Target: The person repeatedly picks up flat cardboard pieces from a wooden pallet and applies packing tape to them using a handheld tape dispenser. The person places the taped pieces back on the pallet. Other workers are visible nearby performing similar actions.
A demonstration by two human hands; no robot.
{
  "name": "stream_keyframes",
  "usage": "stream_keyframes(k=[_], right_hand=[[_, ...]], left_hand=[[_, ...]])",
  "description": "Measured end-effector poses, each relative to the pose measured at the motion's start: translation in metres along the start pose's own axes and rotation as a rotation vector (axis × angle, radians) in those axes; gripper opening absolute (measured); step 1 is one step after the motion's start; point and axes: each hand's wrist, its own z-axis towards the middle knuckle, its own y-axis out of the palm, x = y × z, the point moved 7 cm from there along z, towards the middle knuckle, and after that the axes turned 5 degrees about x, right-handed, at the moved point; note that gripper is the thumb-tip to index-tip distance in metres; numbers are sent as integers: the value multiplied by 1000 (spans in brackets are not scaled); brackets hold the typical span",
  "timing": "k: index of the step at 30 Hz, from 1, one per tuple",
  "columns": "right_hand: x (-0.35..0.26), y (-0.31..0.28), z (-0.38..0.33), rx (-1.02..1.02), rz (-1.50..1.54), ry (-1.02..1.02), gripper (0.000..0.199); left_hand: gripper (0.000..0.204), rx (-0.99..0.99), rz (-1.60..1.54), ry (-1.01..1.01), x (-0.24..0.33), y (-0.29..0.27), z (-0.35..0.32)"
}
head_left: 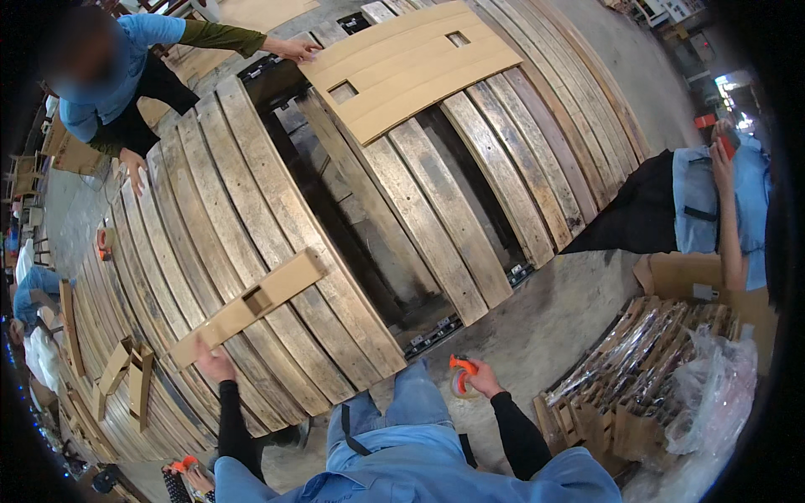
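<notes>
My left hand (215,364) grips the near left end of a long, narrow folded cardboard piece (220,325) with a rectangular cutout in its middle. This piece lies slantwise over the wooden slats (243,214) in front of me. Off the slats' near edge, my right hand (484,380) is closed around an orange tape dispenser (463,364), with a roll of tape showing below its orange head. Farther off, a large flat cardboard sheet (411,71) with two rectangular cutouts rests on the slats. A co-worker's hand (295,50) touches its left corner.
Wide gaps between slats open onto a dark frame (335,193). Folded cardboard pieces (138,390) and another tape dispenser (104,241) lie at left. Stacked cardboard with clear plastic (704,394) stands at lower right. A person (704,197) is at right, others along the left.
</notes>
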Motion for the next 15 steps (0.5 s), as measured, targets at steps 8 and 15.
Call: stream_keyframes(k=[8, 15], right_hand=[[-1, -32, 16, 159, 171, 90, 66], [36, -28, 12, 90, 239, 205, 69]], left_hand=[[11, -453, -835, 623, 437, 114, 13], [14, -529, -720, 776, 568, 223, 84]])
